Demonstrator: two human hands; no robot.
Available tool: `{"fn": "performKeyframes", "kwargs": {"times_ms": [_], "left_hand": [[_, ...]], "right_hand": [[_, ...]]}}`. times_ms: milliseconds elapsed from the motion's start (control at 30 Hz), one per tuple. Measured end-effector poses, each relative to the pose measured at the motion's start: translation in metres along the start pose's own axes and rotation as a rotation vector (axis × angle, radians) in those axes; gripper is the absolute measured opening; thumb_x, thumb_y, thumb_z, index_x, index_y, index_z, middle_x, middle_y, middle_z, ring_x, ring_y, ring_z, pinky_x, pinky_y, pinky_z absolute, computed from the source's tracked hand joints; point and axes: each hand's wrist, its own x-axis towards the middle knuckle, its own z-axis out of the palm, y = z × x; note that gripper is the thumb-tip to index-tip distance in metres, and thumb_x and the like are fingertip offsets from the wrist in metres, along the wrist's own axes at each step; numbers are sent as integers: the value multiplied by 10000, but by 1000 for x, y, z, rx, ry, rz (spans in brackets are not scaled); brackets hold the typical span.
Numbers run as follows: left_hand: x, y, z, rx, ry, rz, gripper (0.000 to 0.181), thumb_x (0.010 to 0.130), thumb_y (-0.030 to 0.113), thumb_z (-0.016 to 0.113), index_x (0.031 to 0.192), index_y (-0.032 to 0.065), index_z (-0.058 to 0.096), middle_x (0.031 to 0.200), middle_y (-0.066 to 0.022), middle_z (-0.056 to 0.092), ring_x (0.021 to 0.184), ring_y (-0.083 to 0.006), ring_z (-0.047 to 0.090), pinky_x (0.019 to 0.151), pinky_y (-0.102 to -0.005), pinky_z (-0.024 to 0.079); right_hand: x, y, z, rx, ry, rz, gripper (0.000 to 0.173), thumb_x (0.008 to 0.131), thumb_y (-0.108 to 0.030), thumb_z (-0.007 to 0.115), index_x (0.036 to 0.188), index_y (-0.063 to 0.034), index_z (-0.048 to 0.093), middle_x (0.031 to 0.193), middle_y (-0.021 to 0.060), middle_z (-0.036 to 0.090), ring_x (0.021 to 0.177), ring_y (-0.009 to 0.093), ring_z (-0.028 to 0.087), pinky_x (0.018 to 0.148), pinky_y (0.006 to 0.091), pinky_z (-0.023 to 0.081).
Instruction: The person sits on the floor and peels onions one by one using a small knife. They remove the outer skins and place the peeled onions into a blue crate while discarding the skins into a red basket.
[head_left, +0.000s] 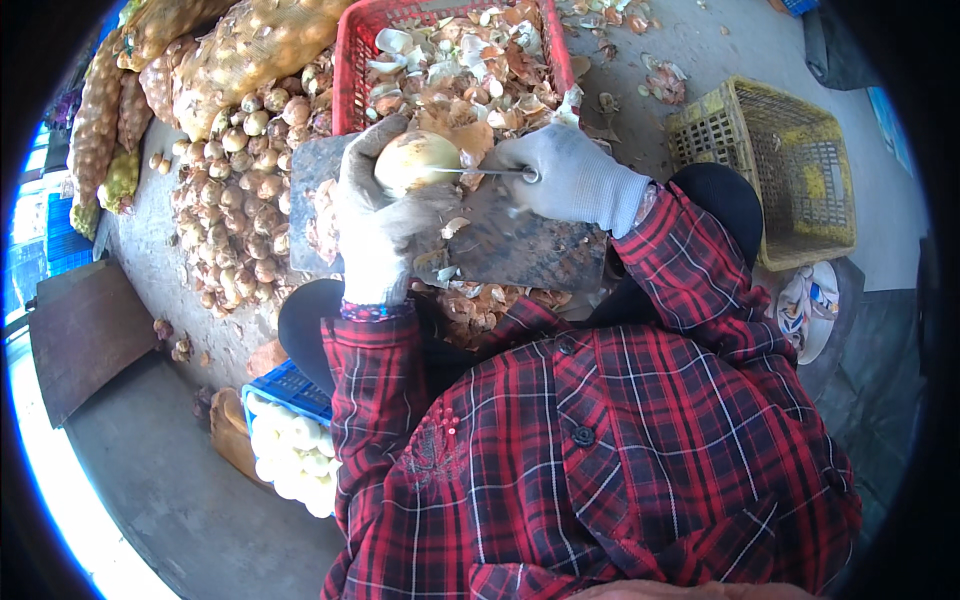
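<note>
A pale, partly skinned onion is held in my gloved left hand, above the left part of a dark, worn board. My right hand, in a light grey glove, grips a small knife whose thin blade points left and meets the onion's right side. The knife's handle is mostly hidden in my fist. Scraps of onion skin lie on the board's left end, and a small peel piece rests near its middle.
Beyond the board stands a red plastic crate full of onion skins. Unpeeled onions spread over the floor at left, below mesh sacks. A blue crate holds peeled onions. At right is a yellow crate.
</note>
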Motion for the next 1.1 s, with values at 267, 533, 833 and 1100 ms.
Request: {"fn": "performKeyframes", "kwargs": {"times_ms": [267,533,833,1100], "left_hand": [[-2,13,-21,-519,59,17,650,718,35,721,1297,-31,433,1138,-179,583,971,-299,631,778,-409,589],[-5,0,-1,-440,63,-85,567,773,102,693,1275,-12,457,1165,-186,571,1021,-308,606,842,-428,561],[-5,-2,12,-555,82,-211,523,797,99,698,1238,-8,437,1097,-179,582,965,-285,629,737,-386,587],[-5,2,6,-458,1,-200,508,770,113,722,1186,-5,456,1046,-183,598,861,-271,655,673,-356,593]], "right_hand": [[5,25,7,-103,122,83,251,832,-212,586,1050,-141,688,860,129,691,829,302,675,759,423,528],[5,-6,17,-191,307,-85,147,796,-220,666,880,-109,619,723,91,658,717,306,664,661,446,501],[3,-5,23,-268,335,58,167,778,-164,675,885,-59,600,698,128,627,676,316,629,630,431,479],[-1,-12,-10,813,-351,387,233,860,-159,617,994,29,644,635,50,620,392,79,491,392,248,397]]}}
